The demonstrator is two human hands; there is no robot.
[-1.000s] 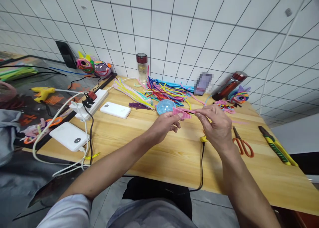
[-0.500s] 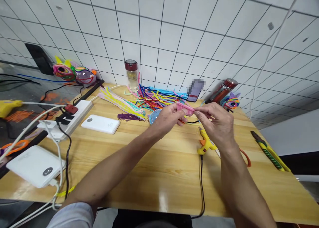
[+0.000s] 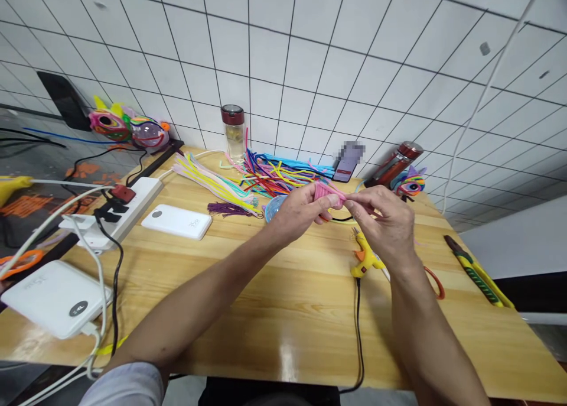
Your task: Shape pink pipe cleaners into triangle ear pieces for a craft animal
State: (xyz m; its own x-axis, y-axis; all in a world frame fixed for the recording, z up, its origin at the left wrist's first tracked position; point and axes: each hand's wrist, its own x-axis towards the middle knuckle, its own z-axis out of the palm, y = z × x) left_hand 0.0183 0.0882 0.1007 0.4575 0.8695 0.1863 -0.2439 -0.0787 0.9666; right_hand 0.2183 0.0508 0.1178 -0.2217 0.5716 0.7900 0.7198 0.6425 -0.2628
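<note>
Between my two hands, above the table's middle, is a small folded piece of pink pipe cleaners [image 3: 326, 191]. My left hand [image 3: 305, 210] pinches its near side between thumb and fingers. At its right end, my right hand [image 3: 381, 218] is closed on the pink strand with thumb and forefinger. A clear blue-tinted plastic piece [image 3: 274, 206] lies partly hidden behind my left hand. Below my hands a yellow hot glue gun [image 3: 365, 257] rests on the wooden table [image 3: 248, 311]. Several loose pipe cleaners [image 3: 283, 174] in many colours are heaped behind.
A glass tea bottle [image 3: 234, 133], a phone [image 3: 349, 162] and a red flask [image 3: 396, 165] stand along the wall. White power banks [image 3: 177, 221] and a power strip [image 3: 128, 214] with cables occupy the left. Green-and-yellow pliers [image 3: 478, 271] lie near the right edge.
Both hands stay in nearly the same place on the pink piece, which now tilts to show more of its ribbed face. The camera view has shifted slightly.
</note>
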